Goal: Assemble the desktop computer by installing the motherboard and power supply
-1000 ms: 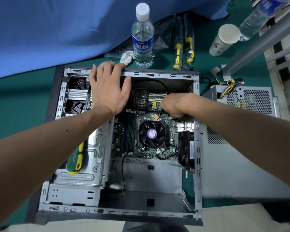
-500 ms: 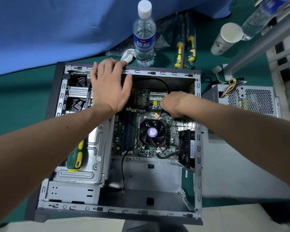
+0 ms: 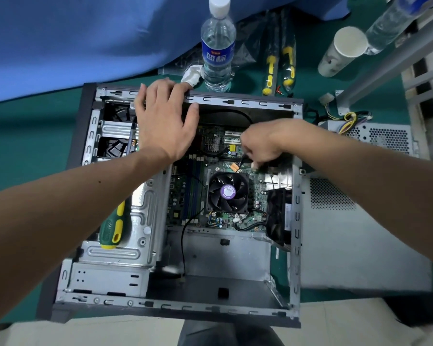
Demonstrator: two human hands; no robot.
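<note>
Motherboard [image 3: 225,186] sits flat inside the case [image 3: 295,201], toward its far right corner. Right hand [image 3: 260,146] reaches over the board's far right edge, fingers curled around a thin black cable [image 3: 243,158] near the CPU fan [image 3: 228,192]. Left hand [image 3: 165,121] rests flat, fingers extended, on the far rim of the case, gripping nothing. Power supply [image 3: 375,146] lies outside, beyond the case's right wall, not yet fitted. Risk: pulling the cable at an angle may bend header pins; the screwdriver [image 3: 113,228] resting on the drive cage may slide onto the board.
</note>
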